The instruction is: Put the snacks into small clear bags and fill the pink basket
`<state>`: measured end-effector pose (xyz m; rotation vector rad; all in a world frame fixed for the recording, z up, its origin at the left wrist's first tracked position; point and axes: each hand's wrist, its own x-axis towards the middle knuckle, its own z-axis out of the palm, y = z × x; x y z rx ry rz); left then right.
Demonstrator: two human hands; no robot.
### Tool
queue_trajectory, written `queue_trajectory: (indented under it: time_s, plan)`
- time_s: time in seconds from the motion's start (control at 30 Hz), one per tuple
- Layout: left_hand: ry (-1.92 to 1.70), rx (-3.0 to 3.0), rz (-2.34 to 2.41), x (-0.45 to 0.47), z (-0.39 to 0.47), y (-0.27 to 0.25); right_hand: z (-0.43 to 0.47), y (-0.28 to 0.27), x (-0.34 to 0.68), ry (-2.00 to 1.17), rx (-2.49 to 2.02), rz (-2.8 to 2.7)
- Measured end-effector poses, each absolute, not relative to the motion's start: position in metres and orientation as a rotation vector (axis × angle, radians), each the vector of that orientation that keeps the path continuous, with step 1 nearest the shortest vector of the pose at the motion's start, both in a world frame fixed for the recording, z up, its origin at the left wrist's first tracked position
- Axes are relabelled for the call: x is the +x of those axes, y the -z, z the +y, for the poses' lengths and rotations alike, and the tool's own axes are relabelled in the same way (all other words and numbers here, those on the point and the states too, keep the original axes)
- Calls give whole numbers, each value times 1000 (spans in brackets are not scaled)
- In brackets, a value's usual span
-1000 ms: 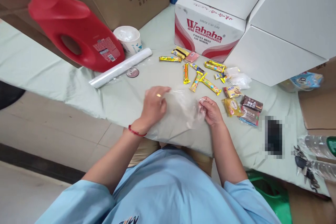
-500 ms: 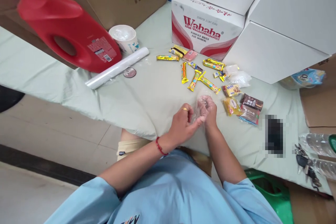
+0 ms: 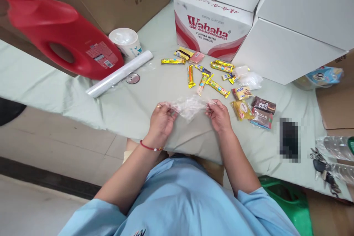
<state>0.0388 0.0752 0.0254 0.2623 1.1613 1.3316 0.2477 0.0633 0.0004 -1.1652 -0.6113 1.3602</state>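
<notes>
Stretching a piece of clear plastic film (image 3: 189, 107) between them, the two hands are now apart, whereas half a second ago they were together on the right, with the film bunched around the right one. The left hand (image 3: 163, 120) has moved back to the left and pinches the film's left end; the right hand (image 3: 218, 116) pinches its right end with bent fingers. In the picture from a second ago the film hung looser and more spread out between them; now it is gathered into a crumpled, narrower span, so it appears to be controlled from both sides, though not smoothed flat. The film is above the near middle of the cloth-covered table (image 3: 243, 147), and whether its lower part touches the cloth I cannot tell. Its far edge seems to overlap the near end of one of the yellow-wrapped sticks (image 3: 201, 84), which otherwise lie scattered just beyond, before the water carton (image 3: 210, 25). Right of the right hand, and near it, lie a yellow packet (image 3: 242, 110) and a dark cocoa packet (image 3: 264, 105). Away to the left rest the white plastic roll (image 3: 118, 75) and a round metal disc (image 3: 132, 78), none of which appears to have been shifted on the table by this change of grip.
</notes>
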Motion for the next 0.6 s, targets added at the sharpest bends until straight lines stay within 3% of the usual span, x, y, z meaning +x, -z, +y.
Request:
queue_trajectory:
  time_s: [0.17,0.3,0.6]
  plan:
    - [-1451,87,1170,15,90,-27,65,-1,255,-1526,-988,-368]
    - [-1326,92,1146,5,94,-23,69,3,260,-1529,-954,-356]
    - [-1170,253,1182,-4,107,-13,70,5,270,-1397,-1262,-656]
